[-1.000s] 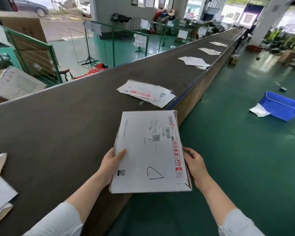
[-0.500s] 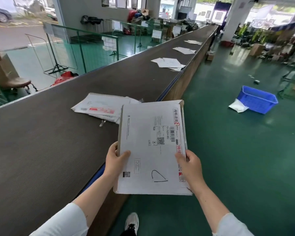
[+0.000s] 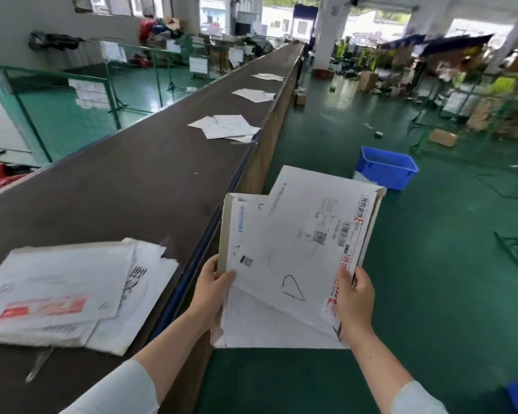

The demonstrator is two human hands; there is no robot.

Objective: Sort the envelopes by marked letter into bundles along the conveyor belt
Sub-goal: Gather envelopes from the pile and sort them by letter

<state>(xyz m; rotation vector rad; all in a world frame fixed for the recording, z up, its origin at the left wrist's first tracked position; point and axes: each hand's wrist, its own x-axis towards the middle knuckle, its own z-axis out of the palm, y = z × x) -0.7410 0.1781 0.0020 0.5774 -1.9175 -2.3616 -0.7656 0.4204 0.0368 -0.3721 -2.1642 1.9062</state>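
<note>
Envelopes (image 3: 281,264) sit fanned between your hands, beside the belt (image 3: 117,189): your left hand (image 3: 213,289) pinches the stack's left edge, your right hand (image 3: 355,297) pinches the top one's right edge. A bundle (image 3: 66,294) lies left of your left hand.

Flat white cardboard envelope (image 3: 299,234), red-printed strip down one edge, black pen loop near its lower end, lies tilted clockwise atop the stack of white envelopes (image 3: 251,333) I hold just off the dark conveyor belt (image 3: 117,189). On the belt: nearest white bundle (image 3: 63,294) beside me, three more bundles (image 3: 225,127) spaced well apart farther along.
</note>
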